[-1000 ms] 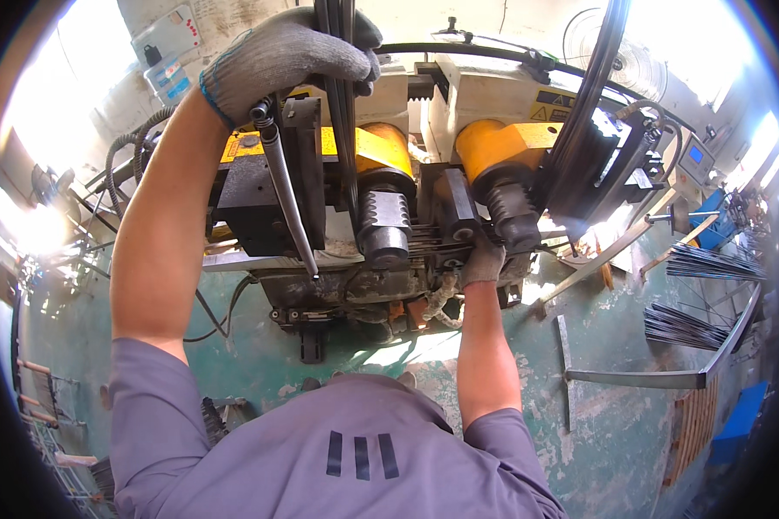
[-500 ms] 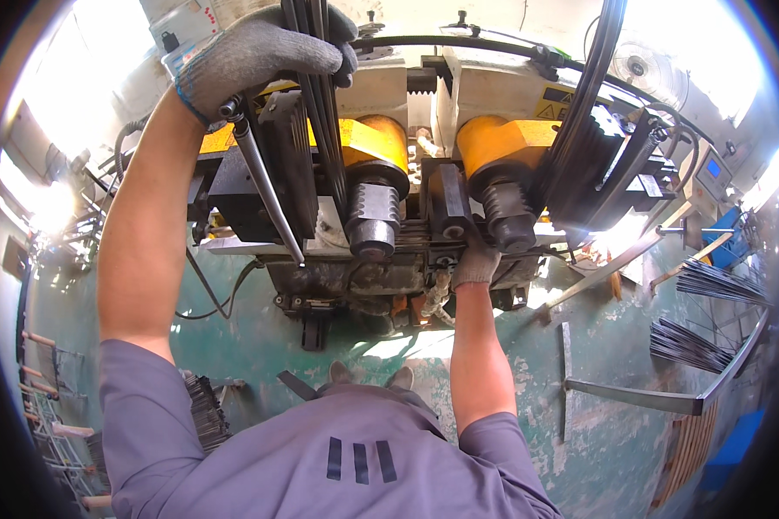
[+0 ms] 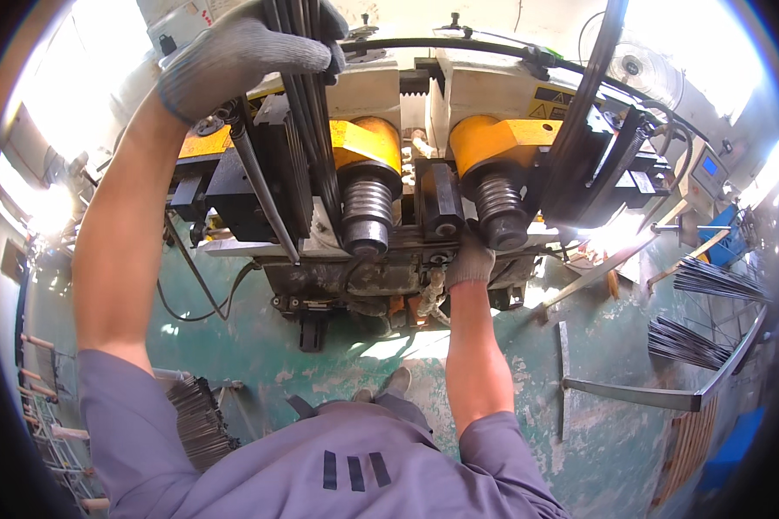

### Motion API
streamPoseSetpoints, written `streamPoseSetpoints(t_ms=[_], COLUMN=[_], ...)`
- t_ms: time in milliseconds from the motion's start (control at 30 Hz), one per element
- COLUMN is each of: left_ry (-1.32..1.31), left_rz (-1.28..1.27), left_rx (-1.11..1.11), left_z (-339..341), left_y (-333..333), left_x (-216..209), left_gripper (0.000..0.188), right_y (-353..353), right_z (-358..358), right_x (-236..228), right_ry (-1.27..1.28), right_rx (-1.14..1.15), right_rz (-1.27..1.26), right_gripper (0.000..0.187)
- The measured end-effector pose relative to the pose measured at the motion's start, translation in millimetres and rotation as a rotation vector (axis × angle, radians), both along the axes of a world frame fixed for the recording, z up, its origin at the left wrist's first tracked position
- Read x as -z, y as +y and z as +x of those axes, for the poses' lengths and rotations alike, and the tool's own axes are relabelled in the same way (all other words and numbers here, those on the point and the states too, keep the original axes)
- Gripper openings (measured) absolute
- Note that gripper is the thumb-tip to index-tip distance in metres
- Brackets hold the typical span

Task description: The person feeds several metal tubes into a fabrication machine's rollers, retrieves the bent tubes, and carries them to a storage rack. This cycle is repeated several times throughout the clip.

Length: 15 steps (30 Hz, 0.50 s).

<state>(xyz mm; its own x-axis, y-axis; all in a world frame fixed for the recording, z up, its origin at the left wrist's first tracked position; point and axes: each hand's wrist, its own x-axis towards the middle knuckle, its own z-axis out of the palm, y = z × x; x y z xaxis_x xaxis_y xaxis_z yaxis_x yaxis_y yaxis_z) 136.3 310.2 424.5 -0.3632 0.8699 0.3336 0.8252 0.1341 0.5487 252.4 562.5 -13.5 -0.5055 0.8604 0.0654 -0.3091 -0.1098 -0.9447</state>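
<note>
The machine [image 3: 442, 201] stands on a worn green floor [image 3: 597, 471] with pale patches, bright sunlight lying just in front of it and a light wall [image 3: 493, 19] behind. It carries two yellow housings [image 3: 365, 143], each with one ribbed steel cylinder [image 3: 366, 216] pointing toward the person, and one dark block between the pair. Two bundles of long dark bars rise at the machine, one on each half. The left bundle [image 3: 310, 121] is in the left hand [image 3: 247, 62], gloved in grey, its fingers curled around the bars above the machine's left half; the right bundle [image 3: 584, 95] leans at the machine's right half. The right hand [image 3: 471, 259], also gloved, is at the machine's front, just below the block; its fingertips are hidden, so I cannot tell whether they pinch anything. Behind the machine at the right is one fan [image 3: 634, 66]; to its right, one control panel [image 3: 710, 170] with a blue screen. Farther right of the machine, two sheaves of thin rods [image 3: 689, 343] lie near a bent metal bar [image 3: 632, 394]. Near them is a blue bin-like thing [image 3: 722, 244], its contents too small to make out. One stack of dark strips [image 3: 201, 421] sits in front of the machine, to the left.
</note>
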Motion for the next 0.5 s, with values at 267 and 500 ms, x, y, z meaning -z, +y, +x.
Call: streamPoseSetpoints(t_ms=[267,500], left_ry=[0.034,-0.117], left_rz=[0.177,0.549], left_rx=[-0.112,-0.109], left_z=[59.0,87.9], left_y=[-40.6,-80.4], left_x=[21.6,70.8], left_gripper=[0.026,0.016], right_y=[-93.9,-92.7], right_z=[87.9,94.2], right_x=[-66.2,-62.9], right_ry=[0.27,0.256], right_rx=[0.195,0.188], right_rz=[-0.513,-0.705], right_gripper=[0.021,0.021])
